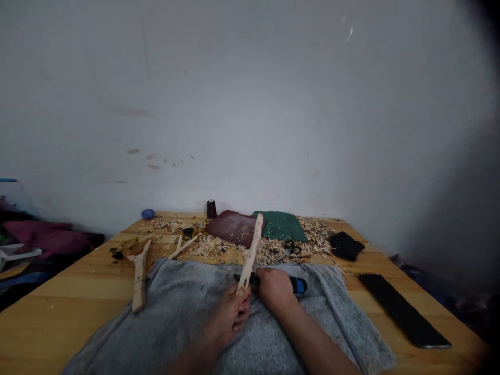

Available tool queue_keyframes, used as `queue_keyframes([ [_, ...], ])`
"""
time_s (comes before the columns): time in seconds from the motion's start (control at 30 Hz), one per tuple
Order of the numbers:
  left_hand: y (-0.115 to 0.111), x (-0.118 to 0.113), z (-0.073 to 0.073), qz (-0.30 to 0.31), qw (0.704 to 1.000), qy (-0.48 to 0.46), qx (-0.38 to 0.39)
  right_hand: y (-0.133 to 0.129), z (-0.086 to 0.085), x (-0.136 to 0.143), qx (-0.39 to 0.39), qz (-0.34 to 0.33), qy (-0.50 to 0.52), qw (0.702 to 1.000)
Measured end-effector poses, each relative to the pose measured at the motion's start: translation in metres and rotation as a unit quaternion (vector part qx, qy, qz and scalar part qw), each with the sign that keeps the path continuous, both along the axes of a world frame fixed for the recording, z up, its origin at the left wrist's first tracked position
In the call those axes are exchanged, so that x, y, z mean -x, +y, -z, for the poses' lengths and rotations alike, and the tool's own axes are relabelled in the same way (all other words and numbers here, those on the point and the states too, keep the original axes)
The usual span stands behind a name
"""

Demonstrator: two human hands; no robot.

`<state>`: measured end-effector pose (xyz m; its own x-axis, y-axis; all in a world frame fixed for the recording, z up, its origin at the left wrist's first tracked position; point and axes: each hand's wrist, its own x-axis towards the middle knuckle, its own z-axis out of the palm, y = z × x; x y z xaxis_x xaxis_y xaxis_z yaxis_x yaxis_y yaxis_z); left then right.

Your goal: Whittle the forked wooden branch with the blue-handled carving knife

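Note:
My left hand is closed round the near end of a pale, peeled wooden stick, which tilts up and away from me. A utility knife with a black and blue handle is in my closed right hand. Its dark front part lies across the stick just above my left fingers; whether the edge touches the wood I cannot tell. Both hands are over a grey cloth spread on the near part of the wooden table.
Wood shavings cover the table's back, around maroon and green sheets, scissors and a dark thread spool. Left lie a carved wooden fork and a small forked stick; right, black fabric and a flat black slab.

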<state>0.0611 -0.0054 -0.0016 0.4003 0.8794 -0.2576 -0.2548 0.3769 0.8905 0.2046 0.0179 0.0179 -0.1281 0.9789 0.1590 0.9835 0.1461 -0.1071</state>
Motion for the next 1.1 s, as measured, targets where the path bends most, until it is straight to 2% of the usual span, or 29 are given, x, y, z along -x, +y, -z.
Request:
queue_keyframes([
  [0.17,0.0,0.0,-0.003,0.019,0.999,-0.019,0.04,0.005,-0.002,-0.01,-0.01,0.03,-0.013,0.999],
  [0.33,0.0,0.006,-0.01,0.053,0.992,-0.086,0.081,0.007,-0.002,-0.015,-0.055,0.013,-0.031,0.998],
  [0.57,0.0,0.01,-0.014,0.088,0.983,-0.132,0.091,0.007,0.003,-0.018,-0.057,0.04,0.046,0.996],
  [0.67,0.0,0.008,-0.014,0.081,0.986,-0.123,0.083,0.005,0.003,-0.021,-0.085,0.014,0.098,0.991],
  [0.83,-0.002,0.007,-0.013,0.047,0.992,-0.091,0.076,0.001,0.005,-0.021,-0.122,-0.075,0.181,0.973],
  [0.97,-0.002,0.004,-0.008,0.044,0.994,-0.07,0.071,-0.003,0.006,-0.014,-0.134,-0.141,0.209,0.959],
  [1.1,-0.001,-0.001,0.002,0.045,0.997,-0.034,0.055,-0.003,0.007,-0.01,-0.142,-0.136,0.216,0.956],
])
